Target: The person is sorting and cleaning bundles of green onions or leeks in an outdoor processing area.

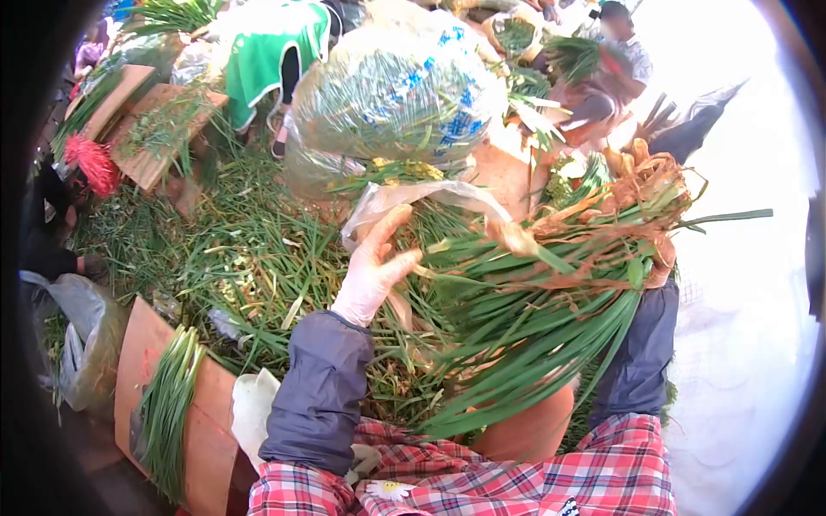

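My right hand is closed around a large bunch of garlic greens, gripping it near the root end, where dry brown husks stick out. The long green leaves fan down to the left across my lap and knee. My left hand, in a thin pale glove, is raised left of the bunch with fingers spread. One fingertip is right at the end of a pale stem from the bunch. Behind this hand lies a strip of clear plastic.
Loose leaf scraps cover the ground ahead. A tied bundle of greens lies on a board at lower left, beside a plastic bag. A big filled clear bag stands ahead. Other people work nearby, one in a green garment.
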Action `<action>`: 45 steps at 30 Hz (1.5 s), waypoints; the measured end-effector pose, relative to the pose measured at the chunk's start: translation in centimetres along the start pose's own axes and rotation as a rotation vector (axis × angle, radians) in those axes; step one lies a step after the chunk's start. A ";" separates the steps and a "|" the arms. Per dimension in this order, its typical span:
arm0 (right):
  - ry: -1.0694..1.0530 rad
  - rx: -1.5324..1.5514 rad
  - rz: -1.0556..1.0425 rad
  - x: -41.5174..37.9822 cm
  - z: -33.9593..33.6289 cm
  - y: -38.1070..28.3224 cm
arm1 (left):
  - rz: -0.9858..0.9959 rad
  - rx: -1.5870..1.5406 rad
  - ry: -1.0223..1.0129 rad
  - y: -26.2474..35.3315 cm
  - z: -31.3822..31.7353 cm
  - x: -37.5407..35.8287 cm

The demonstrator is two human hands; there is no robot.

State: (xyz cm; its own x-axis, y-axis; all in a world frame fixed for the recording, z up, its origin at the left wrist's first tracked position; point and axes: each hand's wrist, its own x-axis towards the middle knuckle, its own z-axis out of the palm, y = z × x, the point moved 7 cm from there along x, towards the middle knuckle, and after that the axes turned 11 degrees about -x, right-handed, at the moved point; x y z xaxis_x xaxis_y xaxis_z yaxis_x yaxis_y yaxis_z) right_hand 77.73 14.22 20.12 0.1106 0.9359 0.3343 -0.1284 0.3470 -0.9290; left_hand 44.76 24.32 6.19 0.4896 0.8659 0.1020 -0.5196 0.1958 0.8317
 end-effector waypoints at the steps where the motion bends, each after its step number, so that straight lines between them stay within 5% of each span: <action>1: -0.042 0.032 -0.002 -0.2 0.6 -0.9 | 0.053 0.120 -0.071 1.3 0.8 -1.0; 4: -0.077 0.035 -0.043 -1.9 4.6 -2.9 | 0.229 0.437 -0.289 5.0 5.1 -4.6; 9: -0.095 0.170 -0.063 -5.0 7.8 -3.1 | -0.176 -0.039 -0.337 4.4 9.0 -10.2; 12: -0.066 0.267 -0.090 -6.8 7.9 -2.5 | -0.206 -0.018 -0.193 6.7 7.5 -12.8; 14: -0.054 0.279 -0.090 -8.2 8.2 -2.1 | -0.218 -0.295 -0.090 7.3 6.3 -14.3; 19: 0.012 0.254 0.159 -8.9 16.8 -2.6 | -0.159 -0.554 0.210 7.8 4.8 -16.8; 23: -0.142 0.216 0.196 -8.4 19.8 -1.2 | -0.057 -0.436 0.222 10.1 4.1 -16.6; 27: -0.102 0.229 0.146 -8.3 22.1 -4.0 | -0.001 -0.437 -0.024 13.7 2.2 -16.3; 30: -0.140 0.189 0.219 -8.6 22.8 -4.8 | 0.049 -0.453 0.169 14.9 0.6 -16.4; 34: -0.083 0.218 0.217 -8.4 25.8 -2.6 | -0.070 -0.249 0.080 12.7 6.6 -15.4; 35: -0.132 0.224 0.233 -8.3 26.5 -2.4 | -0.123 -0.001 0.264 12.2 7.4 -16.0; 36: -0.184 0.230 0.251 -8.1 27.1 -2.2 | -0.027 -0.077 0.021 10.4 6.9 -14.9; 38: -0.210 0.291 0.257 -8.2 28.1 -2.9 | 0.110 0.034 -0.018 12.0 6.9 -15.2; 41: -0.236 0.340 0.287 -8.1 29.3 -2.9 | 0.117 -0.202 -0.078 13.5 8.2 -16.5; 45: -0.349 0.265 0.329 -5.3 31.3 0.6 | -0.128 -0.598 -0.336 6.5 5.6 -17.4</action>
State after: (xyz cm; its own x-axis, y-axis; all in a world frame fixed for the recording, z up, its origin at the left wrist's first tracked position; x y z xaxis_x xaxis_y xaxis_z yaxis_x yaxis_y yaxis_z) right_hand 46.21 11.34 22.71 -0.3046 0.9464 0.1073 -0.3498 -0.0064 -0.9368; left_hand 36.78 7.95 12.92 0.7125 0.6491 0.2666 -0.6927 0.5898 0.4150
